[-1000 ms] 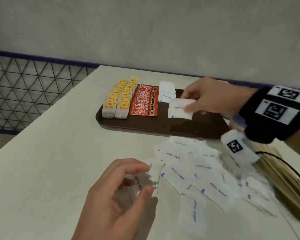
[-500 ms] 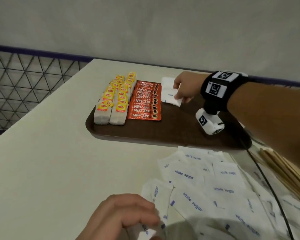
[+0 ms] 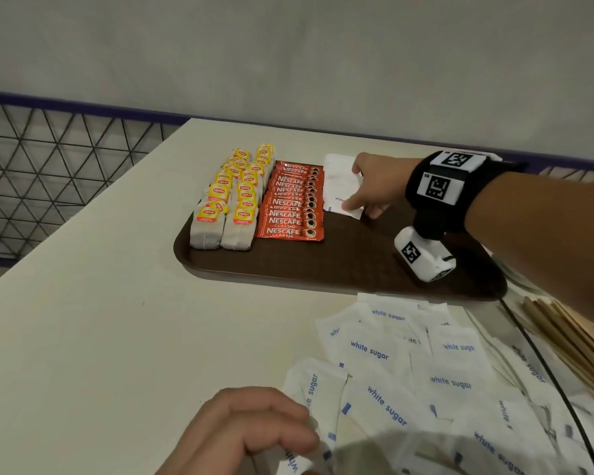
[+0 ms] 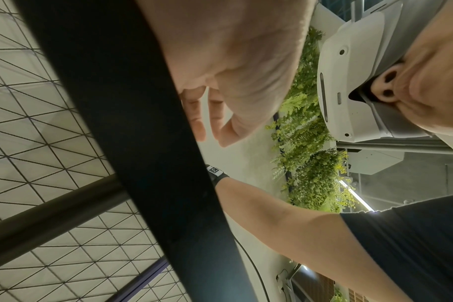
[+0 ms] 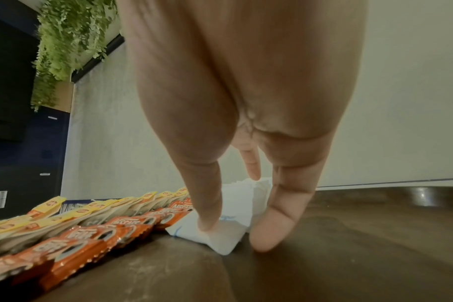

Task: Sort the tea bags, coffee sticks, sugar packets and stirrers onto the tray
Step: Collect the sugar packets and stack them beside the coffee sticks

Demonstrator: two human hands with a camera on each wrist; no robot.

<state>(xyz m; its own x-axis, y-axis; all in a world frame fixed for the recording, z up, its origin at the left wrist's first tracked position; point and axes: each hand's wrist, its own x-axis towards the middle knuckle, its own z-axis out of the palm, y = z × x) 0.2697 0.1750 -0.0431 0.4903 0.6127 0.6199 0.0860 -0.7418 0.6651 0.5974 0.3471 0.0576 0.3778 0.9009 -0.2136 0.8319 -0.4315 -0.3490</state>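
On the brown tray [image 3: 323, 265] stand two rows of yellow-tagged tea bags [image 3: 227, 204], a row of red coffee sticks [image 3: 290, 207] and a short row of white sugar packets [image 3: 338, 180]. My right hand [image 3: 357, 207] reaches over the tray with straight fingers. Its thumb presses the nearest sugar packet [image 5: 220, 235] flat, and another fingertip touches the tray beside it. My left hand [image 3: 288, 437] is at the table's near edge, fingers curled round a sugar packet [image 3: 299, 457]. A loose pile of sugar packets [image 3: 408, 365] lies on the table in front of the tray.
Wooden stirrers [image 3: 570, 347] lie in a bundle at the right, partly under my right forearm. A black cable [image 3: 542, 365] runs across the packets. A wire mesh fence [image 3: 48, 173] stands off the table's left side. The grey wall is close behind the tray.
My right hand carried a sugar packet to the back of the tray and set it down on the packet row. My left hand drew a packet toward the near edge.
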